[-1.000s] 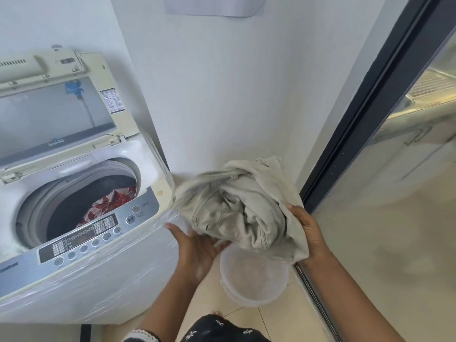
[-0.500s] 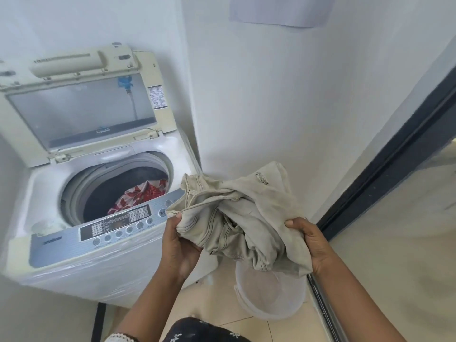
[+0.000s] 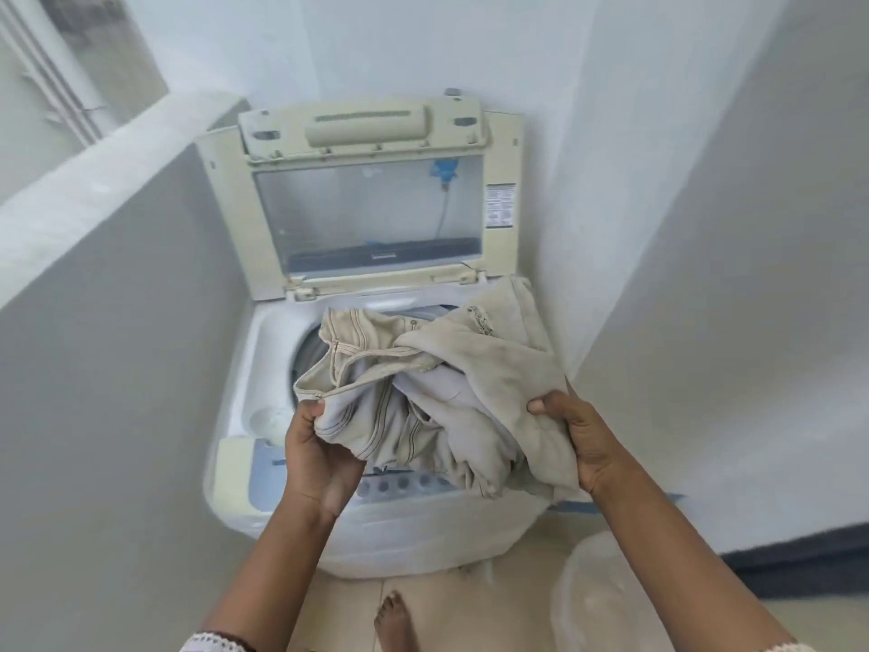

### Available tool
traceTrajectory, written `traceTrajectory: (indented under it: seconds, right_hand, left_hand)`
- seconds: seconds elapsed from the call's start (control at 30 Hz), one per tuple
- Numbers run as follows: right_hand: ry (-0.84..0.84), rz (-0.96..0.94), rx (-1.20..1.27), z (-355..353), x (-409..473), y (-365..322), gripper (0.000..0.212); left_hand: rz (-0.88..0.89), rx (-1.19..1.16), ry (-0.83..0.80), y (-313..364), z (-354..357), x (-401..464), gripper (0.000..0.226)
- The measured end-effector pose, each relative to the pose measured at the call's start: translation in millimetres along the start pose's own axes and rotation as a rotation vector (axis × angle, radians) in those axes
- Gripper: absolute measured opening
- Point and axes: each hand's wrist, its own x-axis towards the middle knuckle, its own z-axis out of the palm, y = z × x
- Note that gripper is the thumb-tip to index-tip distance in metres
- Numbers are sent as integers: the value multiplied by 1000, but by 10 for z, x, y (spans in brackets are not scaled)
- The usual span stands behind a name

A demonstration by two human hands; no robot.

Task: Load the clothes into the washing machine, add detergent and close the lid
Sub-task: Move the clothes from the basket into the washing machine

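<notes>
Both hands are holding one bundle of beige clothes (image 3: 446, 392) over the open top of the washer (image 3: 376, 515). The left hand (image 3: 319, 454) is gripping the left edge of the bundle, with the thumb pressing on top of a stitched hem and the fingers closing under the cloth. The right hand (image 3: 583, 444) is gripping the right side in the same way, thumb on top and fingers hidden below the cloth. The bundle is crumpled, and it is hanging between the two hands and covering most of the drum (image 3: 310, 355) opening, so I cannot tell what is lying inside. Its lower folds are hanging in front of the control panel (image 3: 399, 484), where only a row of round buttons is showing. I cannot tell if the cloth is touching the panel.

The lid (image 3: 371, 200) is standing upright at the back, folded open, with its clear window facing the camera.

On the floor at the right, just beside the washer, a pale plastic tub (image 3: 606, 600) is standing. A bare foot (image 3: 392, 618) is showing on the tiles in front of the washer, between the two forearms.
</notes>
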Motion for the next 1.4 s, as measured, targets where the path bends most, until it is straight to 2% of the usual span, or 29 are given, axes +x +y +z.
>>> traceTrajectory:
  seconds: [0.1, 0.3, 0.43, 0.5, 0.57, 0.6, 0.67, 0.73, 0.9, 1.0, 1.07, 1.17, 1.23, 1.33, 1.4]
  right_hand:
    - [16, 25, -29, 355, 485, 24, 82]
    - [91, -24, -164, 640, 1294, -1, 67]
    - [176, -49, -288, 662, 1804, 74, 64]
    - [309, -75, -617, 599, 2049, 160, 69]
    - [431, -85, -1095, 483, 2256, 257, 72]
    - [443, -86, -1244, 438, 2335, 299, 71]
    - [402, -78, -1346, 371, 2444, 356, 65]
    - [333, -87, -1397, 371, 2535, 385, 61]
    - [86, -126, -1557, 516, 2699, 432, 54]
    - [66, -155, -1454, 630, 2826, 429, 52]
    - [67, -212, -1452, 684, 2927, 390, 52]
    - [-1, -344, -1720, 738, 3092, 313, 57]
    - [11, -408, -1871, 786, 3184, 265, 62]
    - [89, -500, -2013, 849, 3272, 233, 64]
    - [119, -519, -2048, 875, 3322, 222, 62]
  left_hand:
    - [-37, 97, 26, 372, -245, 369, 42]
    - [-127, 419, 45, 789, -632, 1029, 51]
    - [-205, 526, 104, 833, -769, 1381, 39]
    - [-271, 727, 159, 793, -859, 1520, 39]
    - [-321, 926, 284, 746, -937, 1607, 53]
    - [-329, 962, 330, 728, -956, 1624, 60]
    - [-319, 948, 356, 692, -938, 1615, 59]
    - [-316, 928, 344, 664, -923, 1620, 46]
    - [-335, 992, 366, 641, -925, 1715, 28]
    - [-318, 1045, 313, 635, -868, 1839, 28]
    - [-262, 1200, 232, 609, -806, 1961, 35]
    - [-151, 1583, 18, 528, -717, 2203, 47]
    - [-91, 1806, -98, 448, -647, 2376, 54]
    - [39, 2075, -136, 358, -548, 2621, 62]
    - [78, 2103, -104, 318, -493, 2788, 63]
